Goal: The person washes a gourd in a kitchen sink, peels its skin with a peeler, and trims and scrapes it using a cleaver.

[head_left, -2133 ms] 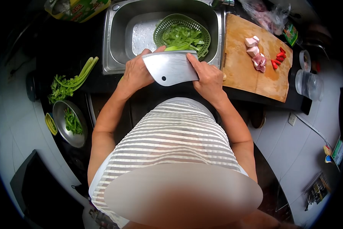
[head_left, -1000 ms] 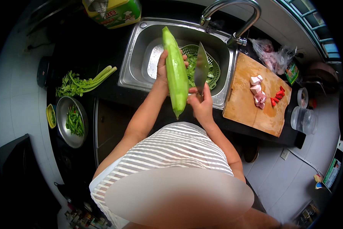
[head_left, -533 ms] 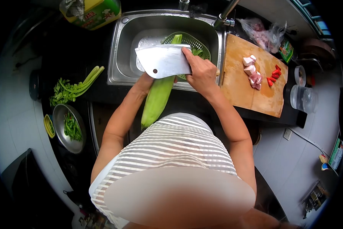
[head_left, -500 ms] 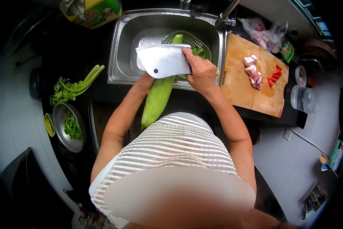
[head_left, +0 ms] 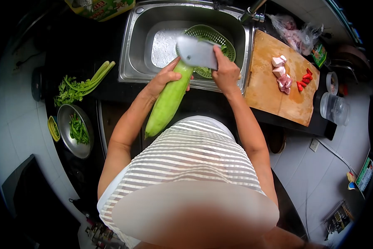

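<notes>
My left hand (head_left: 166,79) is wrapped round a long pale-green peeled vegetable (head_left: 166,104), whose lower tip points down toward the striped shirt. My right hand (head_left: 225,72) grips a cleaver (head_left: 198,52); its handle is mostly hidden in the fingers. The blade is slightly blurred and lies across the vegetable's upper end, over the front part of the sink. Behind the blade, a green strainer (head_left: 229,45) holds green shreds in the sink, partly covered by the blade.
Right of the steel sink (head_left: 124,58), a wooden board (head_left: 273,99) bears meat pieces (head_left: 279,71) and red chillies (head_left: 304,81). Celery (head_left: 85,86) lies at left above a metal bowl (head_left: 66,143) of cut greens. A faucet (head_left: 253,14) stands behind the sink. Plastic containers (head_left: 335,108) sit far right.
The cleaver has moved up and right, uncovering more of my left hand and the vegetable's upper part. The vegetable's lower tip has shifted slightly left. The view has shifted a little.
</notes>
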Available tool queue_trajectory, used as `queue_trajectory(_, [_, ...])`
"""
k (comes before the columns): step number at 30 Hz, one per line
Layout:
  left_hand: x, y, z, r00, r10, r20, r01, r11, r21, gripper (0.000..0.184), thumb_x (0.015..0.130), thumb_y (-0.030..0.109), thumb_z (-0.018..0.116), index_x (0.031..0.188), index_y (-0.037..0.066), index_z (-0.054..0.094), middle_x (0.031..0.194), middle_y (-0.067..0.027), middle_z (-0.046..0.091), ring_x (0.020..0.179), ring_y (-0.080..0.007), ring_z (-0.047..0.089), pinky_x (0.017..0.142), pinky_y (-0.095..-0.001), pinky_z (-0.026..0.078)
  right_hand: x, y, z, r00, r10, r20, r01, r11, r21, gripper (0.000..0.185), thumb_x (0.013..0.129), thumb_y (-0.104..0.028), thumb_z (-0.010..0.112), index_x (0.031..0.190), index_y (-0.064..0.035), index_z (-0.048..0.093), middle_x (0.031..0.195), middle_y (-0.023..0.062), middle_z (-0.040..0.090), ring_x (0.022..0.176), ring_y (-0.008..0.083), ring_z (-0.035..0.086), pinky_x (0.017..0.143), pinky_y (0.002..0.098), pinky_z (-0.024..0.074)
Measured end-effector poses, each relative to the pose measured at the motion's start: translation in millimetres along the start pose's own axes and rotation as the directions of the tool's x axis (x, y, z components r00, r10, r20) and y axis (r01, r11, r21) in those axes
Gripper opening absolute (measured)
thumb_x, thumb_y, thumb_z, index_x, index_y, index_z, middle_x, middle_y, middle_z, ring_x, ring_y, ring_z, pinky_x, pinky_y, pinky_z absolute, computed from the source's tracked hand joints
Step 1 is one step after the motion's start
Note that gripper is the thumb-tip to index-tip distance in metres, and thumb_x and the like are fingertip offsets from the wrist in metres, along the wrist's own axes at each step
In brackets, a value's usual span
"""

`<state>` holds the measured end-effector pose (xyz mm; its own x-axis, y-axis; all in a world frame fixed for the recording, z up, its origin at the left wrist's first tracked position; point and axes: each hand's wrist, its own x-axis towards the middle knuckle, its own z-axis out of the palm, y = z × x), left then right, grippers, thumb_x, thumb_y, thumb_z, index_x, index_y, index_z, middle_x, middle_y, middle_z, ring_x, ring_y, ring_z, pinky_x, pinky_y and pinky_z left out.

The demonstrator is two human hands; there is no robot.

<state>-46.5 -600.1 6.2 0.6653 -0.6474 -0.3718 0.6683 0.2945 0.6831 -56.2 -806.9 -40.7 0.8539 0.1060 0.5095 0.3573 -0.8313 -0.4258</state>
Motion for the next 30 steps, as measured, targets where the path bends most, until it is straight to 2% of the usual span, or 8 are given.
queue_trajectory(4, [-0.5,-11.7,-11.5,0.999,0.016,0.037,-0.014,0.998,-0.064,0.063,0.075,0.019,0.056,0.13,0.004,0.028,0.1,-0.0154,0.052,0.074,-0.0222,0.059,0.065,-0.0306,0.05,-4.6,-7.7,-9.0,0.998,0.057,0.004,-0.057,0.998,-0.012,0.061,0.053,0.0,0.059,0.113,-0.0057,0.049,0.065,0.0077,0.053,0.052,0.0218,0.053,0.048,0.0317,0.0407])
queue_trajectory(6, [6.2,-18.2,-20.1,0.998,0.057,0.017,-0.055,0.993,-0.1,0.055,0.08,0.024,0.053,0.127,0.003,0.033,0.106,-0.0151,0.052,0.085,-0.0223,0.058,0.069,-0.0324,0.052,-3.8,-33.6,-19.5,0.983,-0.081,0.166,0.073,0.996,0.049,0.061,0.054,-0.001,0.06,0.113,-0.0057,0.049,0.062,0.0072,0.051,0.051,0.0213,0.052,0.048,0.0316,0.0397])
queue_trajectory(12, [6.4,-12.0,-15.7,0.998,0.053,0.044,-0.048,0.994,-0.103,0.046,0.082,0.024,0.053,0.12,0.002,0.041,0.105,-0.014,0.055,0.088,-0.0217,0.059,0.07,-0.0339,0.053,-2.5,-39.9,-11.2,0.986,-0.039,0.16,0.025,0.996,0.088,0.065,0.052,0.002,0.058,0.115,-0.0075,0.048,0.066,0.0064,0.054,0.055,0.0214,0.053,0.051,0.031,0.0409])
queue_trajectory(14, [4.5,-15.0,-16.0,0.99,-0.005,-0.144,0.022,0.994,0.111,0.046,0.08,0.028,0.056,0.114,0.0,0.046,0.092,-0.0149,0.059,0.072,-0.0203,0.061,0.06,-0.0295,0.053,-3.7,-31.3,-5.1,0.99,-0.028,0.136,0.022,0.999,0.043,0.064,0.052,0.002,0.058,0.115,-0.0076,0.048,0.068,0.0065,0.055,0.056,0.0215,0.054,0.052,0.0307,0.0416])
queue_trajectory(16, [2.2,-11.3,-16.3,0.992,-0.041,-0.117,0.069,0.968,0.243,0.052,0.076,0.026,0.059,0.117,-0.001,0.042,0.091,-0.0146,0.057,0.071,-0.02,0.06,0.062,-0.0298,0.052,-2.6,-22.0,-5.3,0.987,0.015,0.159,-0.02,0.999,0.027,0.064,0.053,0.003,0.057,0.115,-0.0085,0.049,0.072,0.0079,0.057,0.059,0.0226,0.056,0.054,0.0313,0.0442])
queue_trajectory(20, [-1.9,-4.8,-8.5,0.996,-0.058,-0.071,0.071,0.979,0.189,0.06,0.07,0.018,0.054,0.123,0.0,0.033,0.098,-0.0154,0.051,0.07,-0.0214,0.058,0.065,-0.0308,0.05,-7.5,-5.5,2.1,0.981,0.153,0.117,-0.148,0.988,-0.052,0.062,0.054,0.003,0.055,0.114,-0.0102,0.05,0.077,0.011,0.059,0.064,0.0246,0.058,0.057,0.033,0.0478])
queue_trajectory(25, [5.5,-27.7,-32.0,0.995,-0.092,-0.027,0.084,0.975,-0.204,0.05,0.08,0.041,0.046,0.106,-0.002,0.049,0.079,-0.0182,0.06,0.066,-0.0267,0.061,0.057,-0.0341,0.052,-4.7,-37.0,-10.9,0.987,-0.027,0.161,0.021,0.999,0.04,0.06,0.052,0.001,0.059,0.112,-0.0063,0.05,0.063,0.007,0.052,0.053,0.0209,0.053,0.049,0.0318,0.0419])
queue_trajectory(30, [0.2,-25.1,-28.3,0.996,-0.09,0.012,0.09,0.958,-0.271,0.049,0.079,0.038,0.046,0.107,-0.002,0.049,0.082,-0.0185,0.059,0.067,-0.0268,0.06,0.058,-0.0342,0.052,-2.6,-39.7,0.0,0.993,-0.002,0.115,-0.014,0.991,0.135,0.062,0.053,0.0,0.059,0.113,-0.0069,0.049,0.064,0.0071,0.052,0.056,0.0222,0.053,0.051,0.0322,0.042])
